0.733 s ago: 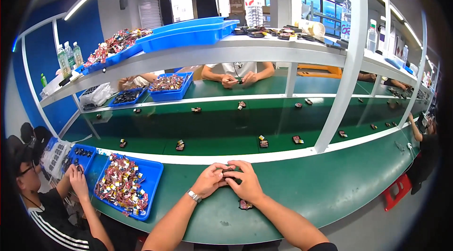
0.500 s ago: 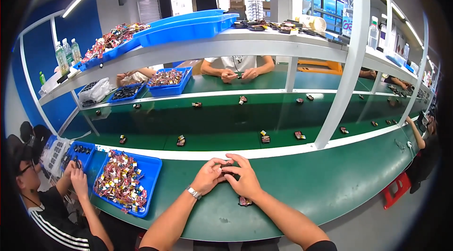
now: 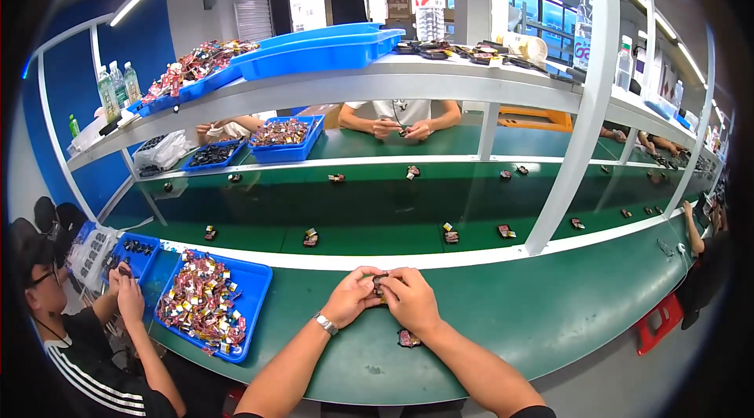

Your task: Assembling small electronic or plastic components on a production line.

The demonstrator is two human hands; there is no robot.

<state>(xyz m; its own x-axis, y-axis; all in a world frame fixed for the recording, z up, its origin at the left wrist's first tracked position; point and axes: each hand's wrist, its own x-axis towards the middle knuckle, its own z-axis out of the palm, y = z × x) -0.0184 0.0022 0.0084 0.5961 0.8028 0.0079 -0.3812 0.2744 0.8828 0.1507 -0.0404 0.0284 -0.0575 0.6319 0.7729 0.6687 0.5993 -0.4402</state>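
Observation:
Both my hands meet over the green table, just in front of the white rail. Between the fingertips is a small dark electronic piece point(image 3: 378, 286), mostly covered; a bit of yellow shows below it. My left hand point(image 3: 350, 298), below a metal-banded watch, is closed on the piece from the left. My right hand point(image 3: 411, 305) pinches it from the right with bent fingers. Beside my right wrist, a small reddish circuit-board assembly with a dark edge point(image 3: 408, 338) lies on the table, apart from the hands.
To my left stands a blue tray point(image 3: 263, 280) heaped with small red, white and yellow parts. A co-worker point(image 3: 86, 339) handles dark pieces there by a smaller blue tray point(image 3: 155, 251). Beyond the rail, a green conveyor belt point(image 3: 377, 239) carries scattered assemblies. A white post point(image 3: 577, 115) rises right.
My right fingers, earlier stretched over the piece, are now bent and pinching, so more of it shows. The assemblies on the near belt have shifted slightly right. The view has tilted a little.

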